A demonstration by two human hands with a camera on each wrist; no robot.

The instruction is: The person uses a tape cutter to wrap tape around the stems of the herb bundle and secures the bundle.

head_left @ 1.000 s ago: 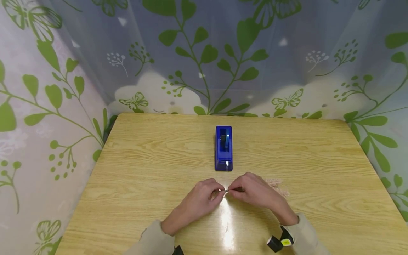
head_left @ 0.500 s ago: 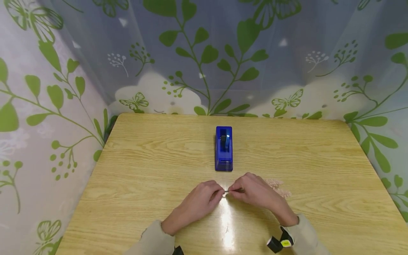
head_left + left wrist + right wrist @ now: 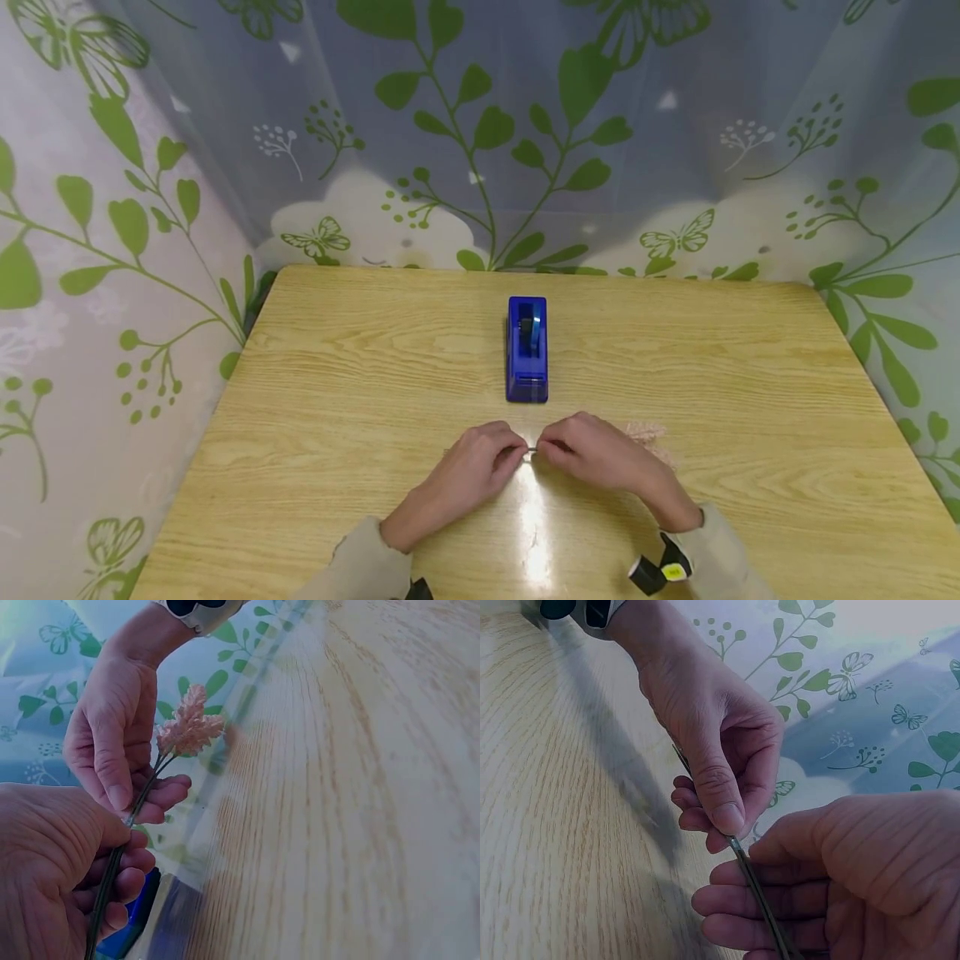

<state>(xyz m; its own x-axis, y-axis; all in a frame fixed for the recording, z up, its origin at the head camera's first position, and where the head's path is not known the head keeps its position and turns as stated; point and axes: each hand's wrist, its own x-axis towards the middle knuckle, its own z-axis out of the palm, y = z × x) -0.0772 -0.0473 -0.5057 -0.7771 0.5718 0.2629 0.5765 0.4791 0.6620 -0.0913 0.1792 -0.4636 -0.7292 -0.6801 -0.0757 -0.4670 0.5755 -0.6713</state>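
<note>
A spray of pink artificial flowers with thin dark green stems is held between both hands. My left hand pinches the stems between thumb and fingers, with their lower ends running along its palm. Close beside it, my right hand holds the stems with its thumb in front and fingers behind, nearer the blossoms. A shiny clear band, like tape, shows on the stems between the two sets of fingertips. In the head view the right hand partly hides the pink blossoms.
A blue tape dispenser stands beyond the hands on the wood-grain table. Leaf-patterned curtains border the table at the back and sides. Black camera mounts sit at the wrists.
The right hand's fingers have rolled slightly over the stems, and the blossoms behind it have shifted a little left. The left hand has barely moved; the dispenser stays put.
</note>
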